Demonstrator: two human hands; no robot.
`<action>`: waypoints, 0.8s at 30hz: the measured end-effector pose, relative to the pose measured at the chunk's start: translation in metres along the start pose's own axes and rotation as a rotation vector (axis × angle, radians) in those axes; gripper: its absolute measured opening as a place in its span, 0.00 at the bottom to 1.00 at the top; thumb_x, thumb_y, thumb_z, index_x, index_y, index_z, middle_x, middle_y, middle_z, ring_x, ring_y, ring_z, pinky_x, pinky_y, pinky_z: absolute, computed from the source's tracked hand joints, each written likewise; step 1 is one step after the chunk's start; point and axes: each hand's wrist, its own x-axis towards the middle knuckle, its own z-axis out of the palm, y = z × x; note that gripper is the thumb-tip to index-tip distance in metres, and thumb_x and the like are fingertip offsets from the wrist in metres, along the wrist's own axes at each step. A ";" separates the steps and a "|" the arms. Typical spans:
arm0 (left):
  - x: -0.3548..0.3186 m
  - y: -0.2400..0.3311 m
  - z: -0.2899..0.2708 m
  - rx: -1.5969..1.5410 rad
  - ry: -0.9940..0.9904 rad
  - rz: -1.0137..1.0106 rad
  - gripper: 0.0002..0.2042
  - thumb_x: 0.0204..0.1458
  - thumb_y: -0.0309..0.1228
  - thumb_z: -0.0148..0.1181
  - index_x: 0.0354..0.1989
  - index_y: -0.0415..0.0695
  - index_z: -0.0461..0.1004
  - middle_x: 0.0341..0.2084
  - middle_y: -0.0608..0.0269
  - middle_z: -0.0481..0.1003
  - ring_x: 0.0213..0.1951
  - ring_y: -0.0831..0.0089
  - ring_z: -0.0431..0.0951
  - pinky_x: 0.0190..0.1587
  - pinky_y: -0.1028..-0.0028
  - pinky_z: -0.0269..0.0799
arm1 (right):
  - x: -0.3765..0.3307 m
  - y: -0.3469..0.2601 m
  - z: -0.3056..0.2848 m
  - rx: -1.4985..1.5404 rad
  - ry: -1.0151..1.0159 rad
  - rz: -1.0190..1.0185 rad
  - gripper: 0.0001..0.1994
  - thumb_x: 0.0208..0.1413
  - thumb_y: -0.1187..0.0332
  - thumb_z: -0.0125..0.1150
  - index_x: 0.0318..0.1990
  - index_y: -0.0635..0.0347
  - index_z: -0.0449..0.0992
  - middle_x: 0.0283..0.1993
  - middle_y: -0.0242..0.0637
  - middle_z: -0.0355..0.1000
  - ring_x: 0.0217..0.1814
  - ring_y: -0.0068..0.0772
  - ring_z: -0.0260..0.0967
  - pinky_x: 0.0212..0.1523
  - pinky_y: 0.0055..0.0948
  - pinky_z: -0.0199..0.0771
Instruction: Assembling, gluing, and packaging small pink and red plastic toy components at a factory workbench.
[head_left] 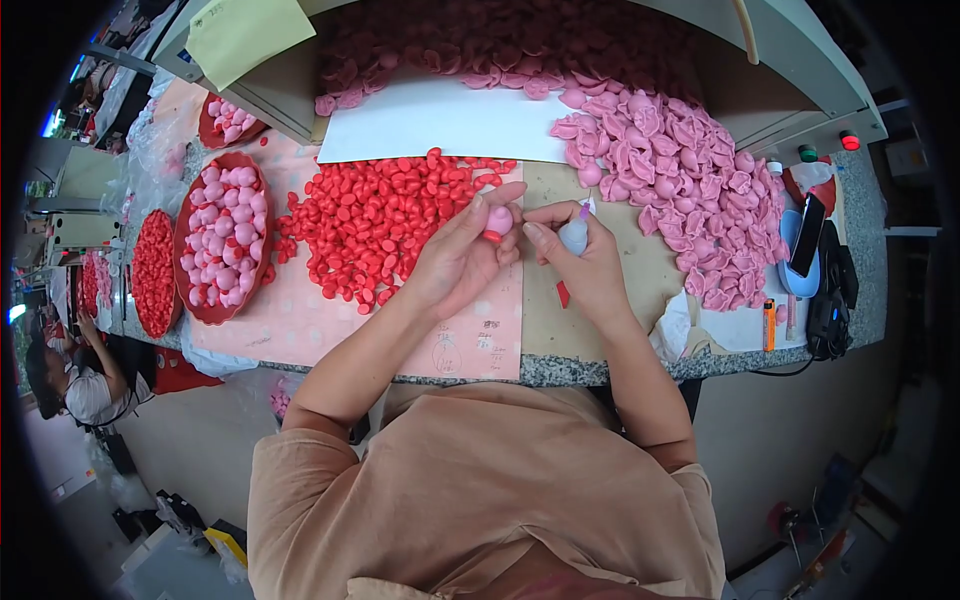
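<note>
My left hand (455, 262) is closed around a pink ball (499, 218) between thumb and fingers, with a red piece (491, 237) on its lower end. Close beside it, my right hand (590, 262) grips a small translucent squeeze bottle (574, 237) with a purple tip (584, 211). The tip points away from me and stands apart from the ball. Behind my left hand spreads a heap of small glossy red pieces (365, 225). To the right of my right hand, loose pink petal-like pieces and balls (690, 190) form a large pile.
A red scalloped basket (214, 318) at the left holds pink balls with red parts; another dish (157, 333) holds red pieces. A grey box-like housing (800, 65) rises behind. At right are a phone (807, 235), blue tray (785, 228) and orange lighter (769, 326). Another person (95, 385) sits far left.
</note>
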 end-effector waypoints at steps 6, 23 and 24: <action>0.000 -0.001 -0.004 -0.024 -0.013 0.003 0.22 0.61 0.41 0.42 0.57 0.37 0.61 0.36 0.63 0.67 0.33 0.75 0.65 0.37 0.76 0.64 | -0.001 -0.001 0.001 0.003 0.003 0.013 0.07 0.54 0.71 0.59 0.39 0.63 0.73 0.30 0.27 0.69 0.28 0.15 0.62 0.28 0.16 0.63; -0.005 0.000 0.004 0.315 0.059 0.045 0.21 0.61 0.34 0.45 0.61 0.40 0.58 0.47 0.60 0.69 0.46 0.74 0.71 0.45 0.72 0.72 | 0.001 0.008 -0.002 -0.109 -0.109 -0.037 0.16 0.55 0.70 0.58 0.50 0.62 0.69 0.39 0.30 0.68 0.37 0.19 0.66 0.36 0.18 0.66; -0.005 0.000 0.003 0.294 0.054 0.033 0.20 0.61 0.34 0.45 0.60 0.40 0.59 0.47 0.60 0.69 0.45 0.74 0.71 0.45 0.72 0.72 | 0.001 0.012 -0.001 -0.110 -0.109 -0.036 0.16 0.55 0.70 0.58 0.50 0.62 0.69 0.39 0.30 0.68 0.37 0.19 0.66 0.36 0.18 0.66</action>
